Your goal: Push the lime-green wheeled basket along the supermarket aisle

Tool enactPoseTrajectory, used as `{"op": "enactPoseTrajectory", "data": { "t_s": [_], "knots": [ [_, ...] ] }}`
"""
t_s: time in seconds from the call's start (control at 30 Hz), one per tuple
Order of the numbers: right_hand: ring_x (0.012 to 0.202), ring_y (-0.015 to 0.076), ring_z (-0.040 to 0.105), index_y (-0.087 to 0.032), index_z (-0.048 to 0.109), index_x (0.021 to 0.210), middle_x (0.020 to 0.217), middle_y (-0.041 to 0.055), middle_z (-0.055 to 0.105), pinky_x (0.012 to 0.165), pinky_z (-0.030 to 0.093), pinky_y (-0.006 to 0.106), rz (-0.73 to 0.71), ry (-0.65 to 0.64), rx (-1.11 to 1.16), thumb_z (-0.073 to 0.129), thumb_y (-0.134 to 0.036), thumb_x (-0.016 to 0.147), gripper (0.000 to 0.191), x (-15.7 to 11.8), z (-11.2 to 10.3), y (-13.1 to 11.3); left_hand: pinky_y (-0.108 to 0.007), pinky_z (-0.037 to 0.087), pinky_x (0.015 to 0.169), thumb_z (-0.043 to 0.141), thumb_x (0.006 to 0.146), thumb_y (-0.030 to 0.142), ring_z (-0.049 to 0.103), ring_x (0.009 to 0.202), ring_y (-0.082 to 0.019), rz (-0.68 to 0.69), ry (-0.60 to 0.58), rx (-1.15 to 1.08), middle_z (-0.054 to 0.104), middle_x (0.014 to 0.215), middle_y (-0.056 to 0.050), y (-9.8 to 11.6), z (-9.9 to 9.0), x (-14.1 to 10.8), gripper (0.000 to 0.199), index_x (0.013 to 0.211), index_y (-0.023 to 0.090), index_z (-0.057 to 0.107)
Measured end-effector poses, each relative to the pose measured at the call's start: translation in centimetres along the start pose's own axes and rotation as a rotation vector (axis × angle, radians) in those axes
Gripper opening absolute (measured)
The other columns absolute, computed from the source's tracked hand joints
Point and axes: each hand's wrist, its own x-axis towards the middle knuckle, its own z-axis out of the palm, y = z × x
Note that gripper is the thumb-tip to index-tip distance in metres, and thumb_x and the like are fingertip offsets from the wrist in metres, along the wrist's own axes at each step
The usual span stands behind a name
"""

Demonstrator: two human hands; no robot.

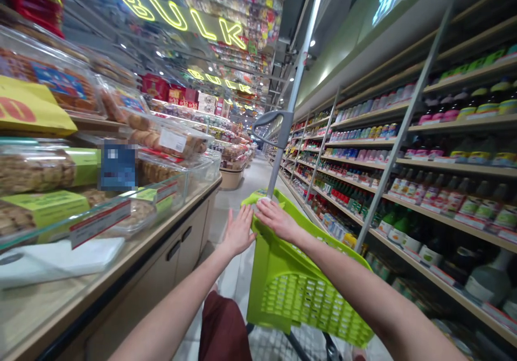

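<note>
A bright green shopping basket cart (299, 280) stands right in front of me, with a grey pole (301, 75) rising from its near corner and a grey handle (269, 126) on the pole. My left hand (240, 230) is at the cart's left corner, its fingers stretched out and touching or nearly touching the green rim. My right hand (277, 218) lies on the rim at the foot of the pole, palm down, fingers extended. Neither hand holds anything that I can see.
A wooden counter (189, 221) with packed baked goods (169, 134) runs along the left. Tall shelves of bottles and cans (428, 188) line the right. A tiled aisle floor (258, 172) leads ahead between them, past further displays (232, 145).
</note>
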Motion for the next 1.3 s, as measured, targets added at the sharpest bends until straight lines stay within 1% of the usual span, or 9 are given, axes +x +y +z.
{"op": "enactPoseTrajectory", "data": {
  "t_s": [0.2,0.27,0.53,0.63,0.8,0.93,1.17,1.23,1.3],
  "knots": [
    [0.129,0.0209,0.013,-0.018,0.046,0.121,0.133,0.0117,0.036,0.102,0.023,0.048,0.207,0.257,-0.084,0.035,-0.012,0.087,0.036,4.0,-3.7,3.7,-0.051,0.008,0.104,0.044,0.075,0.037,0.012,0.130,-0.024,-0.030,0.119,0.044,0.022,0.140,-0.013,1.1,-0.6,0.7,0.068,0.133,0.009,0.021],
    [0.129,0.0206,0.013,-0.017,0.046,0.120,0.133,0.0121,0.036,0.102,0.023,0.048,0.213,0.260,-0.088,0.036,-0.011,0.086,0.036,4.2,-3.9,4.1,-0.052,0.009,0.103,0.044,0.075,0.036,0.012,0.130,-0.025,-0.036,0.143,0.043,0.022,0.140,-0.013,1.5,-0.6,0.8,0.068,0.133,0.009,0.020],
    [0.129,0.0216,0.014,-0.013,0.048,0.118,0.130,0.0127,0.041,0.101,0.029,0.043,0.037,0.076,-0.066,0.040,-0.014,0.086,0.033,-0.6,1.8,-0.8,-0.050,0.006,0.104,0.041,0.076,0.035,0.013,0.130,-0.023,-0.063,0.132,0.038,0.022,0.140,-0.012,1.0,1.4,-1.0,0.064,0.132,0.008,0.024],
    [0.129,0.0212,0.013,-0.015,0.046,0.120,0.131,0.0118,0.039,0.102,0.028,0.043,0.074,0.106,-0.054,0.039,-0.015,0.086,0.034,0.1,1.7,-0.7,-0.051,0.006,0.104,0.041,0.076,0.035,0.012,0.130,-0.024,-0.082,0.122,0.044,0.022,0.140,-0.012,0.7,1.6,-1.3,0.064,0.132,0.008,0.024],
    [0.129,0.0218,0.011,-0.013,0.046,0.120,0.133,0.0143,0.035,0.102,0.026,0.046,0.240,0.187,-0.024,0.036,-0.011,0.086,0.035,1.7,1.0,0.1,-0.052,0.007,0.103,0.041,0.076,0.035,0.012,0.130,-0.024,-0.091,0.101,0.034,0.019,0.141,-0.012,0.6,1.5,-1.8,0.067,0.132,0.008,0.020],
    [0.129,0.0213,0.014,-0.012,0.048,0.119,0.131,0.0156,0.038,0.101,0.029,0.044,0.207,0.137,0.052,0.036,-0.012,0.087,0.034,-0.9,3.9,-3.3,-0.051,0.007,0.104,0.042,0.075,0.036,0.012,0.130,-0.024,-0.095,0.062,0.036,0.020,0.140,-0.013,0.2,2.6,-3.6,0.066,0.132,0.008,0.022],
    [0.126,0.0220,0.025,-0.014,0.048,0.118,0.127,0.0136,0.043,0.097,0.036,0.043,0.228,-0.028,0.153,0.042,-0.013,0.085,0.033,-9.5,11.1,-11.5,-0.050,0.007,0.104,0.041,0.075,0.036,0.012,0.130,-0.023,-0.035,-0.053,0.054,0.021,0.140,-0.012,0.2,5.3,-7.7,0.066,0.132,0.010,0.022],
    [0.125,0.0211,0.027,-0.015,0.048,0.118,0.126,0.0129,0.045,0.096,0.038,0.042,0.238,-0.076,0.181,0.044,-0.015,0.085,0.033,-10.5,11.5,-12.4,-0.049,0.008,0.104,0.041,0.075,0.036,0.012,0.130,-0.023,0.002,-0.083,0.048,0.022,0.140,-0.012,0.5,5.5,-8.3,0.066,0.132,0.010,0.022],
    [0.126,0.0202,0.025,-0.015,0.047,0.119,0.128,0.0123,0.043,0.097,0.036,0.042,0.253,-0.062,0.193,0.043,-0.016,0.085,0.034,-10.2,10.8,-12.1,-0.049,0.008,0.104,0.041,0.075,0.035,0.012,0.130,-0.023,0.004,-0.092,0.049,0.022,0.140,-0.012,0.7,5.6,-8.4,0.066,0.132,0.009,0.023]
  ]
}}
